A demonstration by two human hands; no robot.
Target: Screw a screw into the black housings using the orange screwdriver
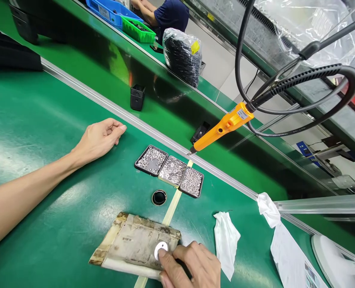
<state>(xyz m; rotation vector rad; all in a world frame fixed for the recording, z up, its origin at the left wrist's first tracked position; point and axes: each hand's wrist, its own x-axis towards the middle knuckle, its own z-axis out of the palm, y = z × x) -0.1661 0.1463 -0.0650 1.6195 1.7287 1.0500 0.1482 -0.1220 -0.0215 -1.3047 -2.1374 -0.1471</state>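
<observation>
My left hand (pixel 101 138) rests on the green tabletop with its fingers curled in and nothing showing between them. At the bottom, my right hand (pixel 192 266) is closed, its fingertips on a round white disc (pixel 160 249) with a small dark hole. Under the disc lies a worn, stained pad (pixel 135 240) patched with tape. What is under the curled fingers of that hand is partly hidden, though something dark shows there. Beyond the pad sits a small round black cup (pixel 159 197) with a shiny rim. Three shallow trays (pixel 173 171) of small metal parts stand behind it.
An orange electric screwdriver (pixel 222 128) hangs tip-down on a coiled black cable above the metal rail (pixel 105 101). White cloths (pixel 227 242) and a printed sheet (pixel 294 256) lie right. Past the rail are a black box (pixel 137 97), a wrapped bundle (pixel 182 56), bins (pixel 138 29) and another person's arm (pixel 146 11).
</observation>
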